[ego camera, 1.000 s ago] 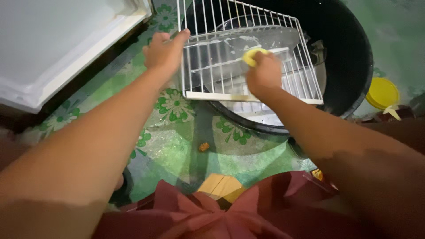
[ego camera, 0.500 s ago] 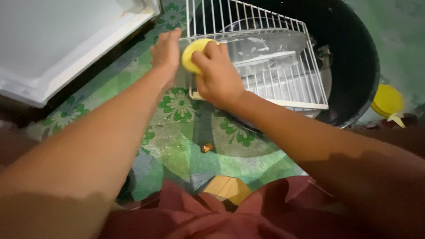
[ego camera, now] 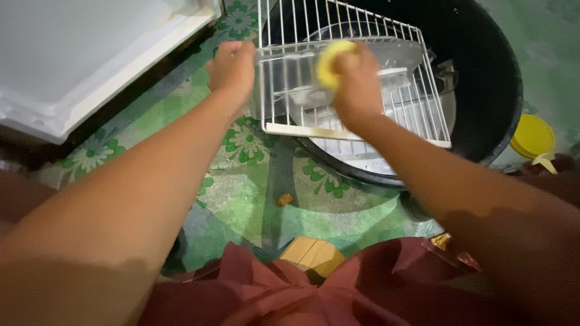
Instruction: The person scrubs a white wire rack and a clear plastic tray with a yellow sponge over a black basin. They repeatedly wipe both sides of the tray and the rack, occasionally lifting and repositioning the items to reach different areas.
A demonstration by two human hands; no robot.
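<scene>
A white wire rack (ego camera: 417, 102) lies tilted over a big black tub (ego camera: 483, 72), with a clear plastic tray (ego camera: 399, 57) under its bars. My left hand (ego camera: 232, 69) grips the rack's left edge. My right hand (ego camera: 356, 84) holds a yellow sponge (ego camera: 329, 60) pressed against the rack's middle bars. Soap suds show on the tray beneath.
A white appliance door (ego camera: 78, 54) lies at the upper left. The floor (ego camera: 241, 187) is green with flower patterns. A yellow lid (ego camera: 531, 136) rests at the right. A small orange scrap (ego camera: 284, 198) and a wooden block (ego camera: 311, 253) sit near my red garment (ego camera: 302, 296).
My right hand has swept the sponge from the rack's left edge back toward the middle, after going left from the middle before. My left hand stays on the rack's edge.
</scene>
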